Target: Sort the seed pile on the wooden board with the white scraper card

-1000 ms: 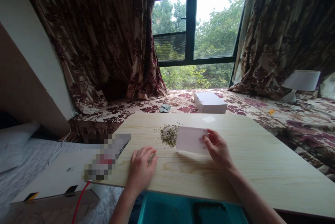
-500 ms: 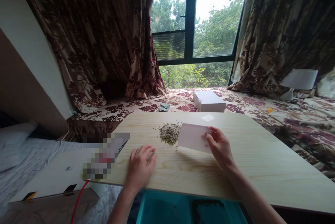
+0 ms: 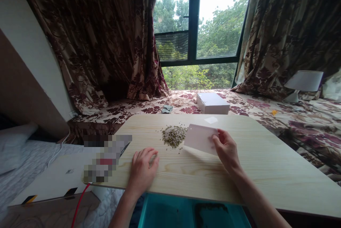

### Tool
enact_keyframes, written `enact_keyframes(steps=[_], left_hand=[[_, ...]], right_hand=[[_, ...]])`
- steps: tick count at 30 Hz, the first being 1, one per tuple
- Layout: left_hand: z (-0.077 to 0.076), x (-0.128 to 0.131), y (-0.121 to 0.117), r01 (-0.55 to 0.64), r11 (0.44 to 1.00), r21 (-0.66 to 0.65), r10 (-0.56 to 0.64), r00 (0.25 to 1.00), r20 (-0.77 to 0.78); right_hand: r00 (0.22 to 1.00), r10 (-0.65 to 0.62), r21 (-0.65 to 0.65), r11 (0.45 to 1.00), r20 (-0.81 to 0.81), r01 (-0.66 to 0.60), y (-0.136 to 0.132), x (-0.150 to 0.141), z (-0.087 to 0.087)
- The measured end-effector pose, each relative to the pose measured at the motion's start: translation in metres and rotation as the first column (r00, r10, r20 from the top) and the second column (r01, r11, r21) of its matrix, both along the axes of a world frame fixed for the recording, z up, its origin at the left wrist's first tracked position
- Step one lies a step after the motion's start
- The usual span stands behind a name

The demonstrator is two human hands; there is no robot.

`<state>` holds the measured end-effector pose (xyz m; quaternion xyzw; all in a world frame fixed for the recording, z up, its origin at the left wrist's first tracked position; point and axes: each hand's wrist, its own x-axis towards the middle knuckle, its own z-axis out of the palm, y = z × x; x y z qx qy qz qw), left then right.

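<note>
Between the thumb and fingers of my right hand [image 3: 227,148] is a thin, pale, flat plastic scraper [image 3: 200,138], gripped at its right side and tilted up off the wood. Its left edge is close beside a heap of small green beans or seeds mixed with white grains [image 3: 173,136]; a few lie loose around it. My left hand [image 3: 144,166] rests palm down on the table [image 3: 191,182], nearer to me than the heap, its fingers loosely curved and nothing in them.
Below the table's near edge is a teal divided tray [image 3: 167,212], with dark matter in its right part. A white box [image 3: 213,103] and a lamp [image 3: 305,80] stand on the patterned ledge beyond. A red cable [image 3: 80,203] hangs at the left, near a white board.
My right hand has moved slightly right with the scraper, away from the heap, and more of the heap's right side shows. My left hand has stayed in place.
</note>
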<state>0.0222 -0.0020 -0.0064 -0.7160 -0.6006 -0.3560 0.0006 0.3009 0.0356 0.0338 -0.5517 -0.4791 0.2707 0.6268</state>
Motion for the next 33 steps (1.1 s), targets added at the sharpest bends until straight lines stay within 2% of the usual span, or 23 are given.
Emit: enact_keyframes(steps=[3, 8, 20, 33], left_hand=[[0.000, 0.000, 0.000, -0.001, 1.000, -0.006, 0.001, 1.000, 0.006], [0.000, 0.001, -0.001, -0.004, 1.000, -0.016, 0.004, 1.000, 0.015], [-0.001, 0.000, 0.000, 0.007, 1.000, -0.003, -0.007, 1.000, 0.003], [-0.002, -0.001, 0.001, 0.007, 1.000, 0.010, -0.007, 1.000, -0.003]], right_hand=[[0.999, 0.040, -0.005, 0.999, -0.008, -0.040, 0.000, -0.002, 0.000], [1.000, 0.024, -0.013, 1.000, 0.016, -0.024, 0.001, -0.002, -0.002], [0.994, 0.078, -0.076, 0.994, -0.073, -0.083, 0.009, 0.000, -0.009], [0.992, 0.116, -0.052, 0.992, -0.056, -0.119, 0.012, -0.005, -0.012]])
